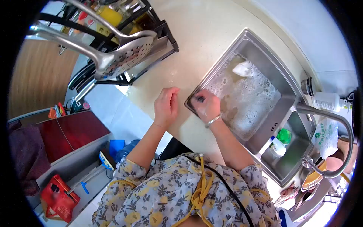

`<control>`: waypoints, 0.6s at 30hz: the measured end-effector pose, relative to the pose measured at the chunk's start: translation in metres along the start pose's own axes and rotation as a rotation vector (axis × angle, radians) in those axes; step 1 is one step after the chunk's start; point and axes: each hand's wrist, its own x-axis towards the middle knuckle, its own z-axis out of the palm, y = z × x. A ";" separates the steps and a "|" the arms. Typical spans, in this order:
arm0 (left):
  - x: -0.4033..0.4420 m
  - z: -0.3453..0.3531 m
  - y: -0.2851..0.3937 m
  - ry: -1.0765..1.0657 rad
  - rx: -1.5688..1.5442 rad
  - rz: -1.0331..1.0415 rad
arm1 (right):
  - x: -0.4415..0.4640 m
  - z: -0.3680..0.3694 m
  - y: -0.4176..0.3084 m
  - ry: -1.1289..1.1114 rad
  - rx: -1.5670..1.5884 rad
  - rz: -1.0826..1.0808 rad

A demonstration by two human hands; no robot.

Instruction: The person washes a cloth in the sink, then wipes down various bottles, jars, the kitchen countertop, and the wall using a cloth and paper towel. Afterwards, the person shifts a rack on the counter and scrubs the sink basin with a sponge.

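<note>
My right hand (207, 106), with a bangle at the wrist, is closed at the near left corner of the steel sink (247, 38). A small dark grey wad (200, 99), like a scourer, shows between its fingers; its kind is unclear. My left hand (166, 107) is over the pale countertop (196, 22), left of the sink, with fingers curled together and nothing visible in them. Foamy, cloudy water (249, 100) fills the larger basin. A white wet lump (243, 69), perhaps a cloth, sits in the foam at its far end.
The smaller basin holds a white bottle (278, 148) and a green item (284, 135). A curved faucet (346, 128) arches at right near a white pump bottle (328, 101). Perforated skimmers (126, 56) hang from a black rack (166, 34) upper left. A red bag (60, 198) lies lower left.
</note>
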 end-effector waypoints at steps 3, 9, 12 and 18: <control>0.002 0.004 -0.002 0.050 0.003 0.056 | 0.014 -0.015 -0.006 -0.227 -0.047 -0.033; 0.003 0.002 0.002 0.020 -0.007 -0.013 | 0.007 0.003 -0.011 -0.016 -0.063 0.036; 0.003 0.001 0.000 0.036 0.016 0.054 | 0.012 -0.010 -0.007 -0.044 0.079 0.064; 0.009 0.003 -0.001 0.057 0.005 0.082 | 0.025 -0.007 -0.010 -0.287 -0.145 0.006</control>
